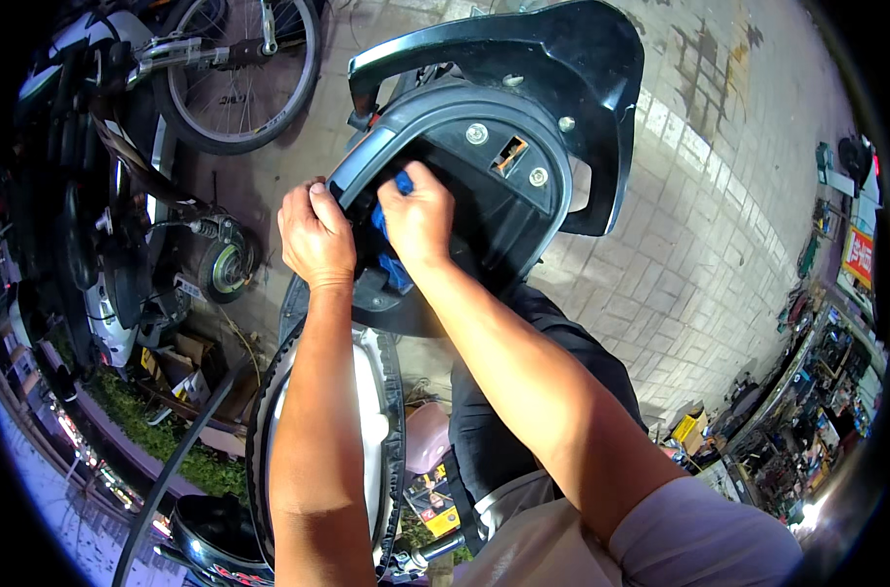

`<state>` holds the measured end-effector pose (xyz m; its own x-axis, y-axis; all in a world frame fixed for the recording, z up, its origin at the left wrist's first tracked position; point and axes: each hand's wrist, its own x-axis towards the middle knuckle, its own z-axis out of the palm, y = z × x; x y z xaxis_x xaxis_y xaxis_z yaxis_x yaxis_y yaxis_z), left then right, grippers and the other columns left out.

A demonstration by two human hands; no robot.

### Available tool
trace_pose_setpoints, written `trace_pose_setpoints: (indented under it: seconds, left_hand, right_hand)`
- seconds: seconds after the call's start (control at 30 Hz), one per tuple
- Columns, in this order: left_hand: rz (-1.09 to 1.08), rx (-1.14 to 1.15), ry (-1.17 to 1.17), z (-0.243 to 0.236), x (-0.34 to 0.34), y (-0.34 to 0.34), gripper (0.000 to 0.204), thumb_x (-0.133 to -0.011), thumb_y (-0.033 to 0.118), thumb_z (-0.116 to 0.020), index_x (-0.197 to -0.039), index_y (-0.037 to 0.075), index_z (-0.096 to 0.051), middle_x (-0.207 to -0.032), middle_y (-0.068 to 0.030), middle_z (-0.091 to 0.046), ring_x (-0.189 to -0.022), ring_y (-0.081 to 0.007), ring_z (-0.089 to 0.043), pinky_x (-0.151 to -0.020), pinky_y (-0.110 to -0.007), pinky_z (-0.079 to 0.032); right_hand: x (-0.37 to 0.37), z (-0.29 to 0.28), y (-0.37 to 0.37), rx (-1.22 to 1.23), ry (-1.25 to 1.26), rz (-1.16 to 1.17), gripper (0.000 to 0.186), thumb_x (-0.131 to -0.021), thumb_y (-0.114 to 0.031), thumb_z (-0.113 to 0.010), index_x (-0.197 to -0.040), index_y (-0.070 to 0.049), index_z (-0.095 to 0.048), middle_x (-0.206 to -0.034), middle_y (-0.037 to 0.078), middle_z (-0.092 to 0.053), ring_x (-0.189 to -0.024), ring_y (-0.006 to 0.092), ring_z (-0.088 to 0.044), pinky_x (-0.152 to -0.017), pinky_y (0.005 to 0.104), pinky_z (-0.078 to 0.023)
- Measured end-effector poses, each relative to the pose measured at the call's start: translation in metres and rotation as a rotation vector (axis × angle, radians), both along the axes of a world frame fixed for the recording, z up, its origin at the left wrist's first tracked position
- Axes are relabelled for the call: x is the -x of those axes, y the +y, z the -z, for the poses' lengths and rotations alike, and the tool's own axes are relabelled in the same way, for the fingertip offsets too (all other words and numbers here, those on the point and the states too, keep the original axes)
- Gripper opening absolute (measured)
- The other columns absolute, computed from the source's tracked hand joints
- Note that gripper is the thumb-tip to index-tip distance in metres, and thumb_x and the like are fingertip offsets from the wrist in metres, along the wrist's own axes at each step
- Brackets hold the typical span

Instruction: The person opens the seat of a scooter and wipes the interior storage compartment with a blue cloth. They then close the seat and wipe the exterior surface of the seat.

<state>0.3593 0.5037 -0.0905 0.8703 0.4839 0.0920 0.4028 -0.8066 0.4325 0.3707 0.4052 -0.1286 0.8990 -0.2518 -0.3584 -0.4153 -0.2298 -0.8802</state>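
Note:
An electric scooter's dark under-seat compartment lies open in front of me, framed by a grey rim. My left hand is closed over the left side of that rim, thumb on top. Inside the opening, close beside it, my right hand is closed on something blue. Blue material shows above and below the fist; its kind is unclear, and the fingers hide most of it. Bolts and a slotted latch hole sit at the compartment's far end.
A black grab rail curves around the scooter's tail. Below my forearms stands a white panel with a black ridged edge, seemingly the tipped-up seat. A bicycle wheel and parked scooters crowd the left. Paving stretches right toward cluttered goods.

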Motion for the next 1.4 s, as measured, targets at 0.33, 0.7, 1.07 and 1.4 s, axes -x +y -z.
trace_pose_setpoints:
  seconds: [0.33, 0.7, 1.07, 1.4]
  left_hand:
    - [0.021, 0.085, 0.01, 0.016, 0.001, 0.013, 0.035, -0.095, 0.033, -0.039, -0.101, 0.009, -0.064, -0.099, -0.013, -0.063, -0.093, -0.0328, -0.058, -0.081, -0.042, -0.044]
    - [-0.001, 0.252, -0.274, -0.019, 0.063, 0.001, 0.037, -0.098, 0.024, -0.041, -0.109, -0.006, -0.058, -0.112, -0.0161, -0.059, -0.104, -0.0255, -0.054, -0.095, -0.035, -0.039]
    - [-0.519, 0.925, -0.901, -0.099, 0.065, 0.047, 0.038, -0.097, 0.034, -0.038, -0.109, 0.004, -0.057, -0.104, -0.007, -0.062, -0.101, -0.0177, -0.054, -0.089, -0.037, -0.038]
    - [-0.052, 0.316, -0.997, -0.121, -0.053, 0.036, 0.036, -0.097, 0.027, -0.039, -0.103, -0.001, -0.06, -0.101, -0.012, -0.065, -0.095, -0.0194, -0.06, -0.087, -0.031, -0.042]
  right_hand:
    - [-0.018, -0.02, -0.027, 0.372, -0.062, -0.568, 0.015, -0.074, -0.016, -0.059, -0.081, -0.004, -0.066, -0.084, 0.019, -0.066, -0.076, 0.0374, -0.064, -0.071, 0.0469, -0.051]
    - [0.012, -0.049, -0.08, 0.094, 0.331, -0.648, 0.03, -0.079, -0.015, -0.055, -0.106, -0.009, -0.066, -0.101, 0.018, -0.065, -0.092, 0.0359, -0.063, -0.081, 0.0442, -0.05]
    - [0.183, -0.115, -0.082, -0.247, -0.229, -0.981, 0.027, -0.075, -0.016, -0.067, -0.101, -0.013, -0.062, -0.082, 0.004, -0.058, -0.084, 0.0217, -0.058, -0.076, 0.0399, -0.037]
    - [0.163, -0.155, -0.077, -0.426, -0.377, -1.057, 0.013, -0.076, -0.011, -0.064, -0.087, -0.007, -0.058, -0.083, 0.007, -0.056, -0.081, 0.0224, -0.058, -0.078, 0.037, -0.04]
